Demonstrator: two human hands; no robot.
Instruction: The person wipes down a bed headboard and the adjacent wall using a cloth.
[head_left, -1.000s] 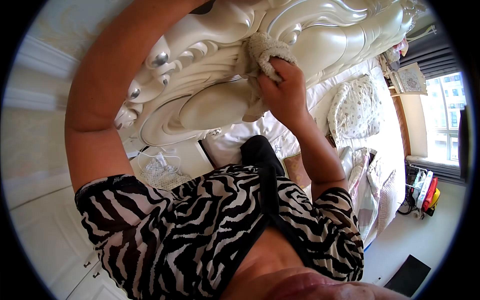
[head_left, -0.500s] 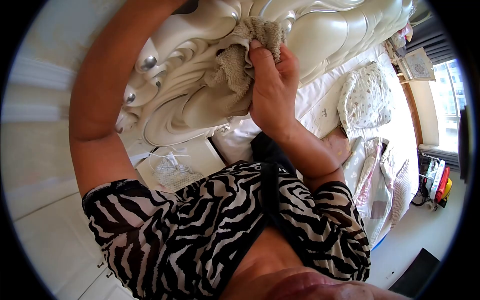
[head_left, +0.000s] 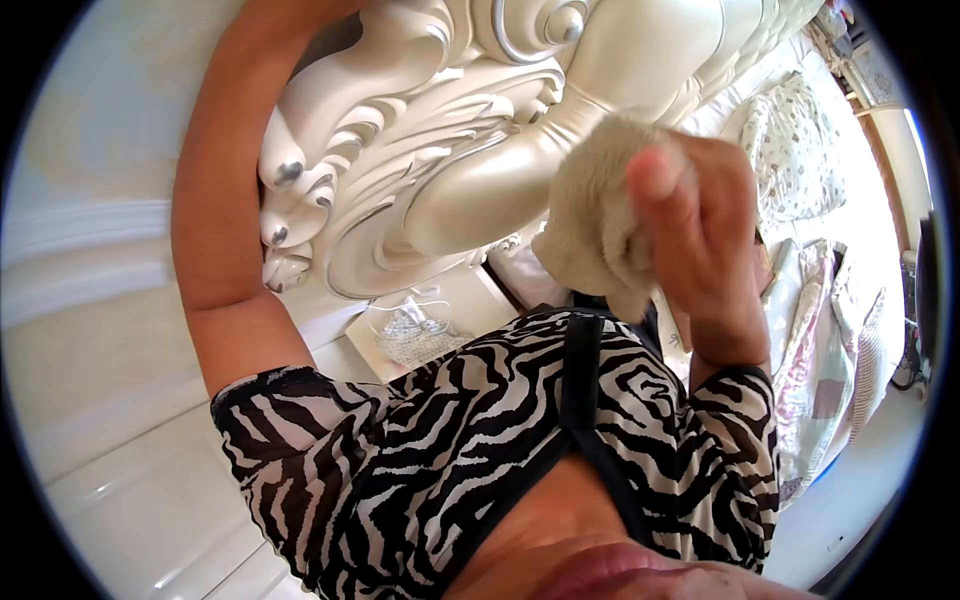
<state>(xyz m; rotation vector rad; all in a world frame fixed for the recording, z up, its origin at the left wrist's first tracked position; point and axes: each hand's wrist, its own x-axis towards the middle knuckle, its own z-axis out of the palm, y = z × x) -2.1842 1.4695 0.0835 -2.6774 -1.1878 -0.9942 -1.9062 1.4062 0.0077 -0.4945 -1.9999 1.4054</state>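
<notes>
My right hand (head_left: 705, 225) is closed round a beige fluffy cloth (head_left: 600, 205), which hangs bunched from its fingers. The hand is blurred by motion. Behind the cloth is a cream headboard (head_left: 470, 200) with carved, silver-edged scrolls and padded panels. The cloth appears held off its surface. My left arm (head_left: 225, 200) reaches up along the carved end of the headboard, and its hand lies beyond the top edge of the view. A dark grey shape (head_left: 332, 42) shows beside the left forearm, too little of it to name.
Below the headboard is a pale bedside cabinet top (head_left: 375, 350) with a white beaded-looking item (head_left: 425, 343) and a thin white cord. On the right, the bed holds a patterned pillow (head_left: 795, 145) and folded bedding (head_left: 815, 330). A pale wall (head_left: 90, 260) runs along the left.
My right hand has moved right, away from the carved headboard, taking the cloth with it. The view has shifted, showing more of the carving. My left arm stays raised.
</notes>
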